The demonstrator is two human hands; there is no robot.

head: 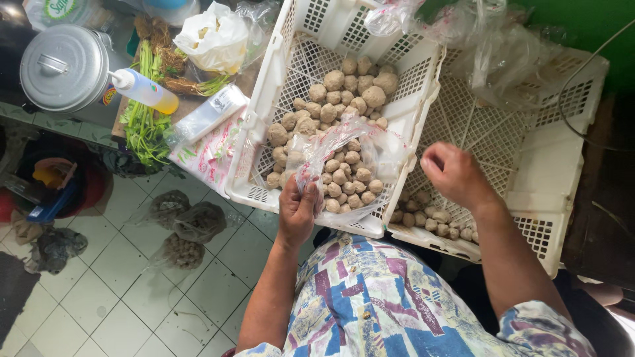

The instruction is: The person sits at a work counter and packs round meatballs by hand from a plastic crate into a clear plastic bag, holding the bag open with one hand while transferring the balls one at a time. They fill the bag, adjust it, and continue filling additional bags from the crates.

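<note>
Overhead view from the head camera. The left hand grips the gathered edge of a clear plastic bag between thumb and fingers; the bag lies open inside the left white basket, resting on the basket's near corner, and is partly filled with round brownish meatballs. A loose heap of the same meatballs fills the middle and far part of that basket, just behind the bag. The right hand hovers over the right white basket with its fingers curled in toward the palm; whether they enclose anything cannot be told. A thin row of meatballs lies along the near edge of the right basket, below that hand. The two baskets stand side by side, touching. Crumpled clear bags lie across the far rims. To the left of the baskets lie a flat stack of plastic bags, a bottle of yellow liquid, green herbs with roots, a white bag and a lidded metal pot. On the tiled floor rest several filled meatball bags.
</note>
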